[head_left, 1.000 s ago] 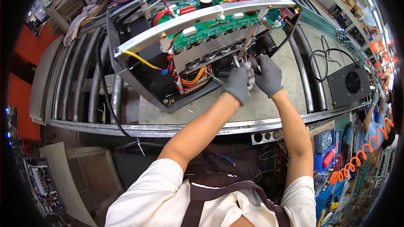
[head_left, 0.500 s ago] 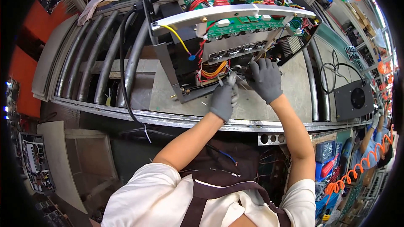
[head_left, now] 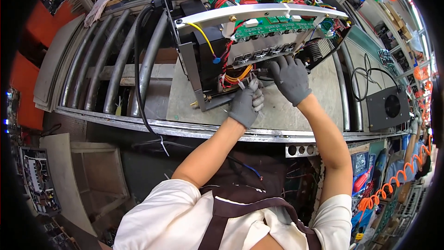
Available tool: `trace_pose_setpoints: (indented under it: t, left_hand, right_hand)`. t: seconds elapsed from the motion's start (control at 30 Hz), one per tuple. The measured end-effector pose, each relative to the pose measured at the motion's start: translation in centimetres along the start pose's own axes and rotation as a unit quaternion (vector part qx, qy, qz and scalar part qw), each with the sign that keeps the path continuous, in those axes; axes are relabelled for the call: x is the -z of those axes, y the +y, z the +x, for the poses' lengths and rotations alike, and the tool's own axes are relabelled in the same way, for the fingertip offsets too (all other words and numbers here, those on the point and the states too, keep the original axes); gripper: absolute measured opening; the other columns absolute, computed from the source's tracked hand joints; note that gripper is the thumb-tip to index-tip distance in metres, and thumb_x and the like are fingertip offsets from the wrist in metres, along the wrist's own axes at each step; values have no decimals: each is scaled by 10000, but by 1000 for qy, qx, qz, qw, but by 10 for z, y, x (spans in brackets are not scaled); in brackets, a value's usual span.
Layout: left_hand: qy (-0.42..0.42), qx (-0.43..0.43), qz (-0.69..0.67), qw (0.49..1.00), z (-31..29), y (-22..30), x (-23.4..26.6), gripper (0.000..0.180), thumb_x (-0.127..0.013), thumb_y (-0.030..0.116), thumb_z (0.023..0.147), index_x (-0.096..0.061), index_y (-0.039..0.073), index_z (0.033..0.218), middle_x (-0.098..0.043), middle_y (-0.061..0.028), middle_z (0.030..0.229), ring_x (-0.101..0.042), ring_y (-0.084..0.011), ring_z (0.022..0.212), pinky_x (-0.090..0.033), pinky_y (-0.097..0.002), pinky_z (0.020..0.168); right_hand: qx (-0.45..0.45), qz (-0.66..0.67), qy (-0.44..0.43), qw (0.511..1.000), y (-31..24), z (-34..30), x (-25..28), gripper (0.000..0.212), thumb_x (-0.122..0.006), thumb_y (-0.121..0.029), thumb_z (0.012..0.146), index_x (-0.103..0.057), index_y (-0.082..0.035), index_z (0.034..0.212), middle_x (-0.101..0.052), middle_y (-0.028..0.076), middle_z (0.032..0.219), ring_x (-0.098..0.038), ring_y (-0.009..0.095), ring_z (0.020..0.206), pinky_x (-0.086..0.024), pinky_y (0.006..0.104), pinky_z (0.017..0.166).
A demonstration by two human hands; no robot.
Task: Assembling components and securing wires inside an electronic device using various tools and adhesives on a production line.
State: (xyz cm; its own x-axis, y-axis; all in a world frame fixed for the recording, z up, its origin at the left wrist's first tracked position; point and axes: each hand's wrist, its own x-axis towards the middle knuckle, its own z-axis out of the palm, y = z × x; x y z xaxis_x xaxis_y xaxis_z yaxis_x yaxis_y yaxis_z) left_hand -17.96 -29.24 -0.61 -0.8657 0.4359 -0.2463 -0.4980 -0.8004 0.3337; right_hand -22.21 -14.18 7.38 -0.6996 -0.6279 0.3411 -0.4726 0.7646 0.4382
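Note:
An open metal chassis stands tilted on a grey board. Green circuit boards, a row of black parts and coloured wires show inside it. My left hand, in a grey glove, is closed at the chassis's lower front beside a bundle of orange wires. Thin pale strips like cable ties stick out of its fingers. My right hand, gloved too, reaches under the row of black parts with its fingers curled. Its fingertips and whatever they grip are hidden by the chassis and the glove.
Metal rollers lie left of the grey board. A black cable hangs over the bench's front rail. To the right sits a black fan panel with a looped cord. An orange coiled hose hangs lower right.
The chassis has shifted slightly to the right in view. My right hand has moved a little farther in under it. A pale strip that stretched between my hands no longer shows.

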Motion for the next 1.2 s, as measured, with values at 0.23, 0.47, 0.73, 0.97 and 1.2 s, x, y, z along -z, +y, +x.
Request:
trace_pose_setpoints:
  t: [0.23,0.47,0.73,0.97,1.2]
  left_hand:
    - [40,-23,32,998,-4,-5,3,234,-571,341,919,-520,126,840,-331,61,566,-261,-66,438,-198,-226,394]
    - [175,-20,138,975,-14,-20,-10,236,-510,300,949,-519,104,817,-520,-4,597,-430,-92,404,-270,-220,338]
    - [203,-12,135,970,2,-35,-9,181,-450,223,954,-543,68,961,-634,-77,888,-574,-150,524,-297,-230,346]
    - [145,-3,25,989,16,-40,-3,156,-433,203,972,-522,100,895,-552,-35,733,-537,-118,474,-290,-226,325]
    - [152,-8,-4,988,12,-40,-3,191,-422,208,978,-511,106,844,-538,-30,711,-467,-96,457,-291,-217,334]
  right_hand:
    - [-12,-2,-6,1000,-3,-1,5,127,-546,-154,767,-549,-102,883,-566,69,887,-578,222,829,-432,333,640]
    - [9,-6,-66,998,8,-25,-4,203,-531,-138,768,-564,-91,963,-563,87,934,-557,229,857,-424,350,671]
    - [27,-87,-102,991,8,-28,-13,181,-514,-160,791,-560,-102,956,-553,68,945,-527,222,906,-401,352,746]
    - [56,-77,-117,989,3,-21,-22,171,-501,-182,807,-567,-110,948,-547,68,973,-518,215,919,-400,349,747]
    - [43,-62,-65,995,8,-28,-26,183,-501,-179,806,-568,-96,955,-551,71,980,-519,219,922,-403,349,749]
